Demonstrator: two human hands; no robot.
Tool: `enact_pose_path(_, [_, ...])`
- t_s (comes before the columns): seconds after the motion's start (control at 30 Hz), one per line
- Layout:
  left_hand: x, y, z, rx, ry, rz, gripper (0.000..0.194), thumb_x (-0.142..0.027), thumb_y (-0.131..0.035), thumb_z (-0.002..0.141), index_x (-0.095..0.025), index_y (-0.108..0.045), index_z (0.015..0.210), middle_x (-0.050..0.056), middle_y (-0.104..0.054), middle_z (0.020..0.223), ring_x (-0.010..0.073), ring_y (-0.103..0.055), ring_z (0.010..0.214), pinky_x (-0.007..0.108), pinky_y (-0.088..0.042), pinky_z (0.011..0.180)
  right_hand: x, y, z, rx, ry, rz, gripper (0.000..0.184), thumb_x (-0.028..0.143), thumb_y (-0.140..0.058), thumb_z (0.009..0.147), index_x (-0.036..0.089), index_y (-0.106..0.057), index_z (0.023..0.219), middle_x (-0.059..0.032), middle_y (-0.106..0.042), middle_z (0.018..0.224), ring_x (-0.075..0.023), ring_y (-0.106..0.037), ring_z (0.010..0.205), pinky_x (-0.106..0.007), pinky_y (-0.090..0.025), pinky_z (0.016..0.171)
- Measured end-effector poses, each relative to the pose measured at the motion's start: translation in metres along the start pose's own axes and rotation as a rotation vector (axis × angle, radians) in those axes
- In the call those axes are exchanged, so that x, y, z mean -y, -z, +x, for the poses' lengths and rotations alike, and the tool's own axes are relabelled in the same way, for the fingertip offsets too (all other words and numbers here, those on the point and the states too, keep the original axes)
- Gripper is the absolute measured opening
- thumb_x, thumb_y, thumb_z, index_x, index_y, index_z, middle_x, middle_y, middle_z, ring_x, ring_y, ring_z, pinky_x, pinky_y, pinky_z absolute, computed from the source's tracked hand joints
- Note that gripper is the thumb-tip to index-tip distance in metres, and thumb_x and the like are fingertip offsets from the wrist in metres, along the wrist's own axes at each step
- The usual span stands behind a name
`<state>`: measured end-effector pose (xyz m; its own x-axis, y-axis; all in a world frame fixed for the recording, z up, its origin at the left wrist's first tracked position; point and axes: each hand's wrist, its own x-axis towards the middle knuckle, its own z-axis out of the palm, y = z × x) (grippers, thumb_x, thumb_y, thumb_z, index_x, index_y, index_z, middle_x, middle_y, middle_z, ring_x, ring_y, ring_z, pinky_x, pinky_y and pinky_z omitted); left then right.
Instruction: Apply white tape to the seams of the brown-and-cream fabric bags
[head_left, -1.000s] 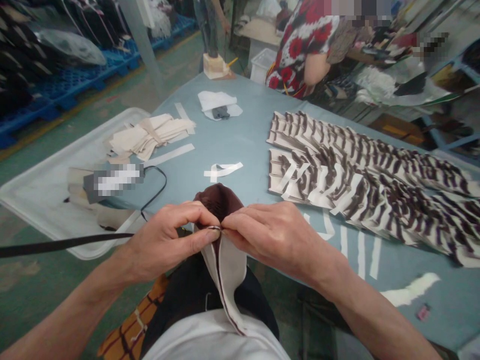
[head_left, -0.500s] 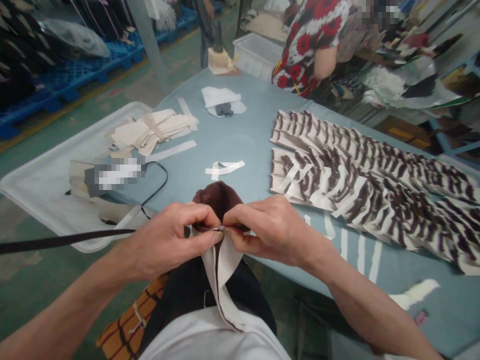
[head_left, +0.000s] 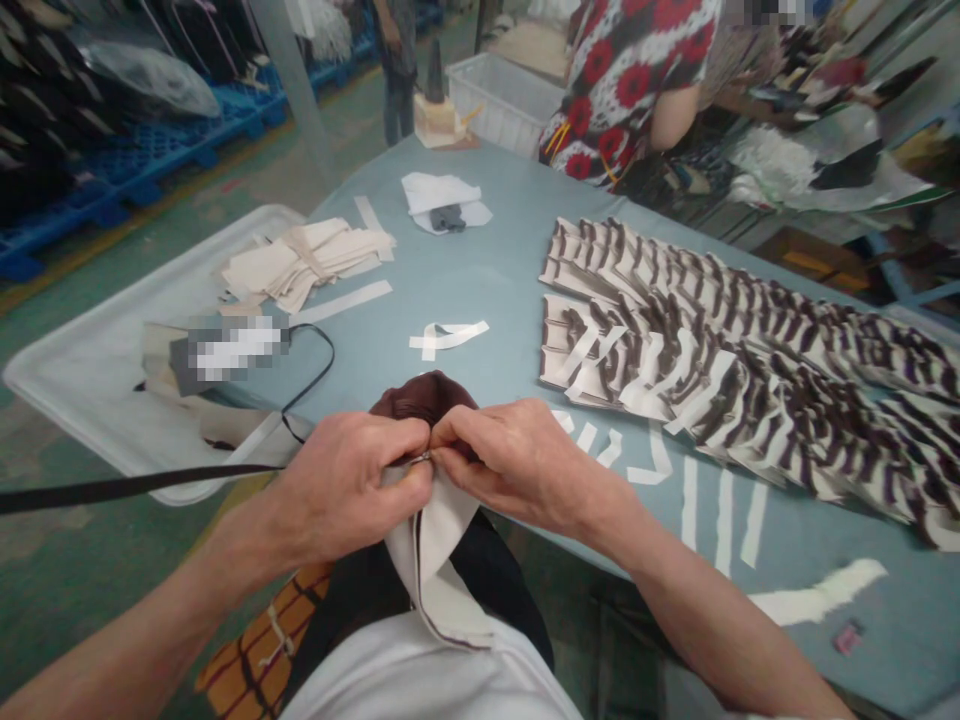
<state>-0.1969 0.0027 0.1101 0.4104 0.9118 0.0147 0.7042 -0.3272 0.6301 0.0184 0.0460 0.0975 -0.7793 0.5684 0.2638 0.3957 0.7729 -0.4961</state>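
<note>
A brown-and-cream fabric piece [head_left: 442,530] is held in front of my lap. Its dark brown gathered part [head_left: 424,395] rises behind my fingers, and its cream flap with a dark edge hangs down onto my white shirt. My left hand [head_left: 364,475] pinches the upper edge between thumb and forefinger. Right against it, my right hand [head_left: 502,460] grips the same edge, fingertips nearly touching. A small shiny bit shows between the fingertips, too small to name. A dark strap [head_left: 135,485] runs in from the left and passes behind my left wrist.
Rows of stacked brown-and-cream pieces [head_left: 735,350] cover the table's right side, with loose white strips [head_left: 724,520] before them. A cream cloth bundle [head_left: 307,260] lies left, beside a white tray [head_left: 97,300]. A person in a floral shirt [head_left: 615,90] stands beyond the table.
Both hands have shifted slightly left with the fabric piece, still pinching its edge. My right fingers have curled closer together. The person in the floral shirt has moved a little.
</note>
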Motion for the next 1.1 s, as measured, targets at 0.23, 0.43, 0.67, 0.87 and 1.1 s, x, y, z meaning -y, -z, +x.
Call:
enact_pose_path(0.23, [0.018, -0.019, -0.025, -0.217, -0.065, -0.072, 0.033, -0.017, -0.049, 0.098, -0.021, -0.052, 0.066, -0.007, -0.055, 0.056, 0.0081, -0.052, 0.047, 0.020, -0.038, 0.050, 0.001, -0.034, -0.006, -0.061, -0.146, 0.384, 0.009, 0.024, -0.066, 0.100, 0.023, -0.069, 0.109, -0.0058, -0.083, 0.105, -0.0194, -0.076, 0.095, -0.029, -0.054, 0.085])
enact_pose_path(0.43, [0.032, -0.044, -0.037, -0.280, -0.040, -0.072, 0.029, -0.013, -0.052, 0.104, -0.023, -0.059, 0.077, -0.005, -0.065, 0.065, 0.0118, -0.064, 0.056, 0.023, -0.046, 0.056, -0.005, -0.062, -0.002, -0.025, -0.231, 0.462, 0.011, 0.018, -0.065, 0.091, 0.023, -0.071, 0.099, -0.0029, -0.082, 0.093, -0.0174, -0.074, 0.083, -0.029, -0.054, 0.080])
enact_pose_path(0.67, [0.033, -0.077, -0.048, -0.359, -0.249, -0.123, 0.023, -0.003, -0.048, 0.094, -0.026, -0.054, 0.094, -0.002, -0.061, 0.062, 0.0175, -0.057, 0.052, 0.033, -0.040, 0.053, -0.033, -0.064, -0.005, 0.032, -0.556, 0.764, 0.014, 0.032, -0.065, 0.095, 0.020, -0.072, 0.092, -0.0033, -0.079, 0.087, -0.0156, -0.070, 0.077, -0.025, -0.052, 0.069])
enact_pose_path(0.87, [0.030, -0.109, -0.037, -0.245, -0.485, -0.177, 0.025, -0.018, -0.065, 0.099, -0.023, -0.058, 0.075, -0.003, -0.054, 0.057, 0.0155, -0.048, 0.049, 0.040, -0.033, 0.049, -0.115, -0.114, 0.037, 0.140, -0.715, 0.578, 0.014, 0.030, -0.070, 0.096, 0.018, -0.074, 0.092, -0.0037, -0.078, 0.090, -0.0173, -0.068, 0.084, -0.030, -0.050, 0.082])
enact_pose_path(1.1, [0.031, -0.121, -0.022, 0.021, -0.518, -0.210, 0.043, -0.028, -0.088, 0.096, -0.020, -0.056, 0.069, -0.007, -0.056, 0.064, 0.0108, -0.052, 0.058, 0.031, -0.044, 0.056, -0.146, -0.200, 0.072, 0.364, -0.843, 0.581, 0.013, 0.027, -0.080, 0.098, 0.017, -0.074, 0.094, -0.0028, -0.076, 0.096, -0.0208, -0.071, 0.095, -0.040, -0.058, 0.094])
